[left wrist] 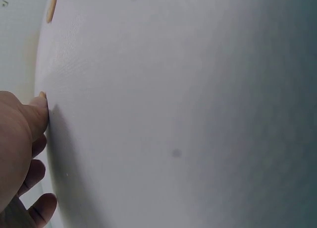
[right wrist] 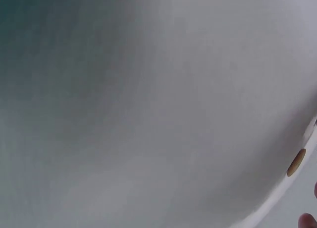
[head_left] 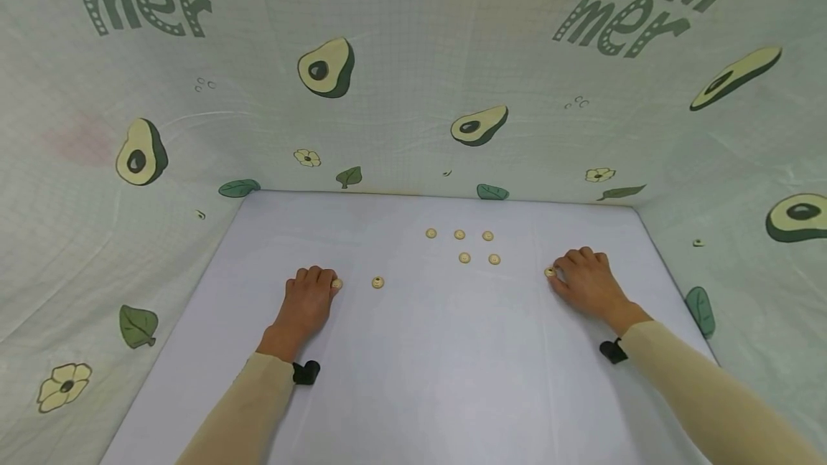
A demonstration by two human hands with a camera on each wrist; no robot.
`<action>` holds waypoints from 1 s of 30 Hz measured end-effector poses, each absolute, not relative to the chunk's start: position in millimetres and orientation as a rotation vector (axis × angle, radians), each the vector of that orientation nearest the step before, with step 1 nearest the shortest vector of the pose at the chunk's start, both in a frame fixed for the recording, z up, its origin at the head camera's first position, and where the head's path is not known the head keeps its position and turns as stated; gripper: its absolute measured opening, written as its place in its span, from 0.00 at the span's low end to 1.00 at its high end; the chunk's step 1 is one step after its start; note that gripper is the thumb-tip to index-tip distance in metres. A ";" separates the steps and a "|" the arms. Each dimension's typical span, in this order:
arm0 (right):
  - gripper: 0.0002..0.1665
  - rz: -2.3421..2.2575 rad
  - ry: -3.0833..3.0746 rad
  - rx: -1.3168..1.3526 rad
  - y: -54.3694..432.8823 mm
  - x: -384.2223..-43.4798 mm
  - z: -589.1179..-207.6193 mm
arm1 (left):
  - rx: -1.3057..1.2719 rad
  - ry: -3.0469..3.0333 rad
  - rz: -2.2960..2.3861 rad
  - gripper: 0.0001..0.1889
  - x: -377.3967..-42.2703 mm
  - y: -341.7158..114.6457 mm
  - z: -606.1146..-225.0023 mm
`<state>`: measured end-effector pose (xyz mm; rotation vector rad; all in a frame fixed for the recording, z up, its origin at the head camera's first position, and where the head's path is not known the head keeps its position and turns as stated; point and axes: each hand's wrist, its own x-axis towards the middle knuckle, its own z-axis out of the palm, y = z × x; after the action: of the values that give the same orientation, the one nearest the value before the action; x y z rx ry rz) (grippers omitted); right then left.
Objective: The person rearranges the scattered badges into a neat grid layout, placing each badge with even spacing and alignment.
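Small, pale yellow round buttons lie on the white table. At the left, my left hand (head_left: 310, 301) pinches one button (head_left: 337, 283) at the table between thumb and index finger. The left wrist view shows a tan edge at the thumb tip (left wrist: 40, 103). Just right of this hand lies a button with a dark centre (head_left: 377, 282). On the right side, my right hand (head_left: 589, 284) bends over another dark-centred button (head_left: 550, 272). In the right wrist view, that button (right wrist: 296, 162) lies a little apart from the visible fingertips (right wrist: 307, 221).
Toward the back, right of the middle, several buttons form two short rows, an upper button (head_left: 459, 235) and a lower button (head_left: 464, 258) among them. A patterned cloth (head_left: 400, 77) with avocados rises behind the white table (head_left: 413, 379) and along both sides.
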<state>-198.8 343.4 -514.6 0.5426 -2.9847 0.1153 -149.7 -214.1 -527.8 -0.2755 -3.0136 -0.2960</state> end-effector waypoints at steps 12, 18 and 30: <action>0.13 0.305 -3.008 0.523 341.9 -202.8 -516.6 | -0.281 -3.022 -0.290 0.12 -149.3 -214.9 -526.8; 0.16 0.250 -2.983 0.523 330.0 -209.8 -514.2 | -0.285 -3.019 -0.310 0.11 -149.4 -214.6 -525.3; 0.17 0.044 -2.877 0.752 291.8 -230.0 -507.7 | -0.273 -3.032 -0.333 0.12 -150.7 -216.0 -528.3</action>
<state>-230.0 291.8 -507.7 0.7521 -2.8769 0.0440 -150.7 -216.0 -528.3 -0.2732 -3.0322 -0.3328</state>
